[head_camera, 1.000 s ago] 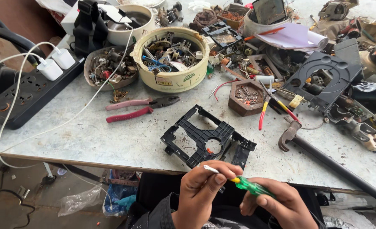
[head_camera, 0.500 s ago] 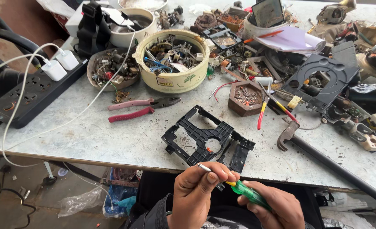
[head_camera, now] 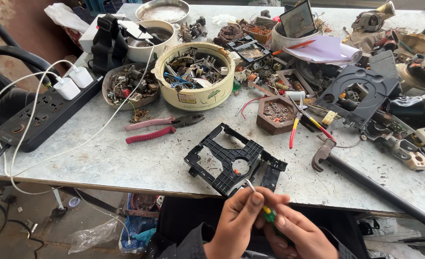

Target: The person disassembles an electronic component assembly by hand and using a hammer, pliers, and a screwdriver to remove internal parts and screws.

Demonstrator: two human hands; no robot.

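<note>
My left hand (head_camera: 236, 223) and my right hand (head_camera: 296, 235) meet below the table's front edge. Both are closed on a small green-handled screwdriver (head_camera: 269, 214), whose metal shaft pokes up and left past my left fingertips. Its tip lies at the near edge of a black plastic frame (head_camera: 231, 158) that rests flat on the grey table (head_camera: 102, 158), a round hole in its middle.
Red-handled pliers (head_camera: 157, 129) lie left of the frame. A cream tub of parts (head_camera: 195, 76), a brown hexagonal tray (head_camera: 275, 114), a hammer (head_camera: 366, 180) and a black power strip (head_camera: 44, 115) with white chargers crowd the table. Scrap parts fill the back right.
My hands have moved up and closer to the black frame, with the screwdriver more covered by my fingers and its tip now at the frame's near edge.
</note>
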